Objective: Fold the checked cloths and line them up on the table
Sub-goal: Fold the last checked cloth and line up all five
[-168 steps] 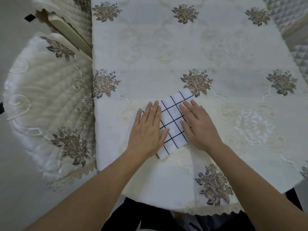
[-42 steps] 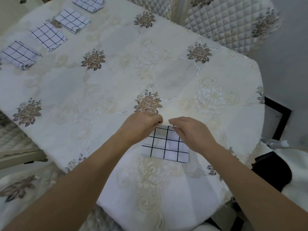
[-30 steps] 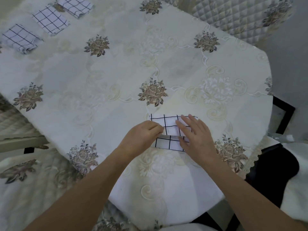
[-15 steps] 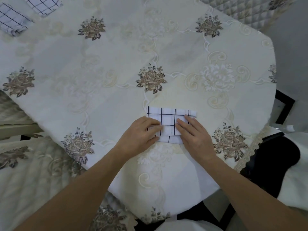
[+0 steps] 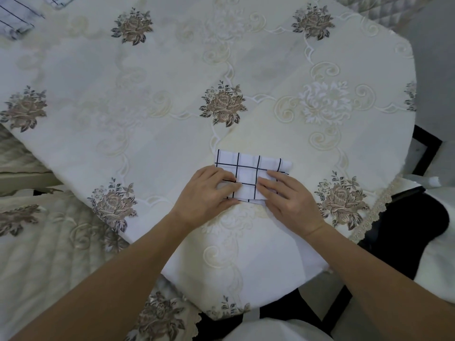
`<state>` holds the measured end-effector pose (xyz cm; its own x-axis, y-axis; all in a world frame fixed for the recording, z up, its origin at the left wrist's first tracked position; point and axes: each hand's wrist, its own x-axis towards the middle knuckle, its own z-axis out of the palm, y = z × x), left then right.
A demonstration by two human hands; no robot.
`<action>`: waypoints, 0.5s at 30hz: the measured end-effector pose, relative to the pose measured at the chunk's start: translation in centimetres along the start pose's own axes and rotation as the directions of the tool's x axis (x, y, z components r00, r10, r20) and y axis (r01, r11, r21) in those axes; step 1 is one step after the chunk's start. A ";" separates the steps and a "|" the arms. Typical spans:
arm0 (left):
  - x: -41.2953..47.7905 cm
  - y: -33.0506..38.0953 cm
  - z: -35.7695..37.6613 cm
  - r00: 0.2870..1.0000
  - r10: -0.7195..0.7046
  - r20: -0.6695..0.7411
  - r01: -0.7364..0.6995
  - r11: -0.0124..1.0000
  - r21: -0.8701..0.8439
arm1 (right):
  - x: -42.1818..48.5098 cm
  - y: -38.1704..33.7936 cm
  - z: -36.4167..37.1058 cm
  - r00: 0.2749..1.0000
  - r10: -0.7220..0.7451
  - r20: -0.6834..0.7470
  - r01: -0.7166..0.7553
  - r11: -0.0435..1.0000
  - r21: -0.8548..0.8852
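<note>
White black-checked folded cloth (image 5: 248,173): left hand (image 5: 206,193) pinches near edge, right hand (image 5: 288,198) flat, pressing it on cream embroidered desk (image 5: 172,82). Risk: uneven pressure shifts layers, crooked fold.

The checked cloth (image 5: 248,175), now narrower.
</note>
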<state>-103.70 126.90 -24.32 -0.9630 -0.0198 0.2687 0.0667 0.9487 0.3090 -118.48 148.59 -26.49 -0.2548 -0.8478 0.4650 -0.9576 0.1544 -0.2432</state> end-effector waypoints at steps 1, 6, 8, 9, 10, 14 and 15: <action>0.0 0.0 0.0 1.000 -0.004 0.003 0.004 1.000 -0.002 | 0.0 0.0 0.0 1.000 0.000 0.005 0.000 1.000 0.006; -0.1 0.2 0.3 1.000 -0.010 -0.002 0.010 1.000 -0.015 | 0.0 -0.1 -0.2 1.000 0.003 -0.009 -0.003 1.000 0.029; -0.2 0.4 0.2 1.000 -0.009 -0.013 0.009 1.000 -0.018 | -0.2 -0.2 -0.3 1.000 0.011 -0.006 -0.010 0.999 0.041; -0.1 0.5 0.2 1.000 -0.012 -0.017 0.012 1.000 -0.017 | -0.3 -0.2 -0.4 1.000 0.016 -0.002 -0.015 0.999 0.048; -0.1 0.6 0.2 1.000 -0.020 -0.015 0.019 1.000 -0.015 | -0.4 -0.3 -0.6 1.000 0.024 0.006 -0.024 0.998 0.058; -0.2 1.1 -0.4 0.998 -0.056 0.013 0.057 0.998 -0.026 | -0.8 -0.5 -1.1 0.999 0.038 0.039 -0.041 0.995 0.090; -0.1 1.4 -0.6 0.998 -0.057 0.015 0.057 0.998 -0.020 | -0.8 -0.4 -1.1 0.998 0.038 0.041 -0.042 0.995 0.095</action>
<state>-103.34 128.00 -23.34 -0.9691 -0.0687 0.2371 0.0169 0.9397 0.3417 -118.00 149.78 -25.81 -0.2857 -0.8614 0.4199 -0.9288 0.1410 -0.3426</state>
